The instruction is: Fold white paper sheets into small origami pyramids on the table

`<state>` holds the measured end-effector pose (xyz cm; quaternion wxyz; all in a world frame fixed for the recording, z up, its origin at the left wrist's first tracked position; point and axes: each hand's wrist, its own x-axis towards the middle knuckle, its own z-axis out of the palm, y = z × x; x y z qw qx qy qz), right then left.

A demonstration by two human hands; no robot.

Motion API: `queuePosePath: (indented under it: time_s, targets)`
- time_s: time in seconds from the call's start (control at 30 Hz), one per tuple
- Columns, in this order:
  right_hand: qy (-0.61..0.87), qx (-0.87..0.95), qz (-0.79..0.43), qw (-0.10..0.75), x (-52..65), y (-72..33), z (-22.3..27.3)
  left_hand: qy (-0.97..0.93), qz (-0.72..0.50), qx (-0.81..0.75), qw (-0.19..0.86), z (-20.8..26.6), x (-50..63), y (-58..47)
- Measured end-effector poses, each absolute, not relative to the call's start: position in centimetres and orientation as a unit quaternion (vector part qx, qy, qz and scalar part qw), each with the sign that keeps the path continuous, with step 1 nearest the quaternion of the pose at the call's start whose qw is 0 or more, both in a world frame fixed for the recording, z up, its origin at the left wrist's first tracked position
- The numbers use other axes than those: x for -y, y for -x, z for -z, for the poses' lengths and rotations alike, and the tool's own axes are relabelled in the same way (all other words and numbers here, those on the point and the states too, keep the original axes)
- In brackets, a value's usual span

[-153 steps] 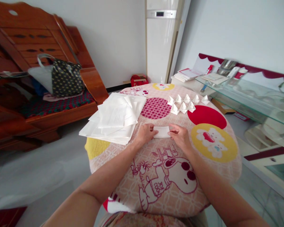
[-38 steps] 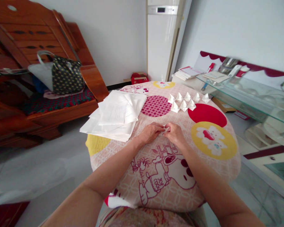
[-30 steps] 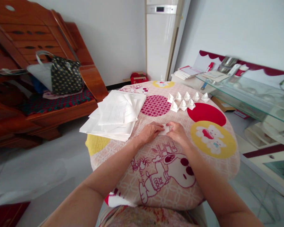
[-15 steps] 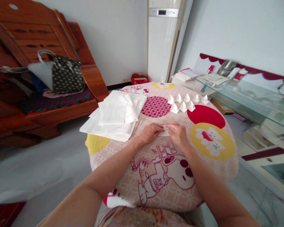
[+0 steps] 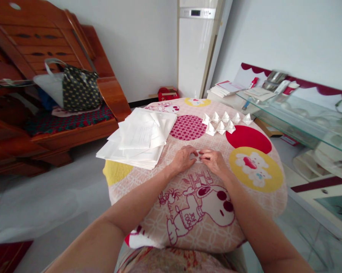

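Note:
Between my hands, on the cloth-covered table [image 5: 205, 231], lies a small piece of white folded paper [image 5: 198, 157], mostly hidden by my fingers. My left hand [image 5: 184, 158] is closed on its left side, fingers bent over the paper. From the right, my right hand [image 5: 214, 160] pinches the paper, its fingertips close to those of the left. Beyond the hands stand several folded white paper shapes [image 5: 220, 128] with pointed tops, in two rows. Left of my hands rests a loose stack of white paper sheets [image 5: 137, 136], some with printed lines.
A wooden bench [image 5: 74, 129] at the left bears a dark patterned bag [image 5: 80, 89]. At the right is a glass shelf [image 5: 296, 117] with papers and containers. A tall white air conditioner [image 5: 195, 53] stands behind the table, near a red item [image 5: 167, 94] on the floor.
My left fingers have curled in and now bend more steeply over the paper. The right fingers have flattened and moved slightly left. The paper shapes and the stack stay put.

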<state>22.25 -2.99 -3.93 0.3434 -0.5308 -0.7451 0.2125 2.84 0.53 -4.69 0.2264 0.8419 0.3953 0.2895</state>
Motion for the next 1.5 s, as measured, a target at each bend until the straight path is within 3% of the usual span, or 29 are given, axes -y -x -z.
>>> queuePosePath:
  time_s: [1.03, 1.5]
  targets:
    - [0.532, 0.739, -0.221, 0.349, 2.8, -22.6, 4.7, -0.865, -0.242, -0.325, 0.297, 4.9, -2.1, 1.3]
    - [0.49, 0.746, -0.204, 0.403, 2.4, -22.9, 6.5, -0.902, -0.285, -0.291, 0.142, 7.0, -1.3, -0.2]
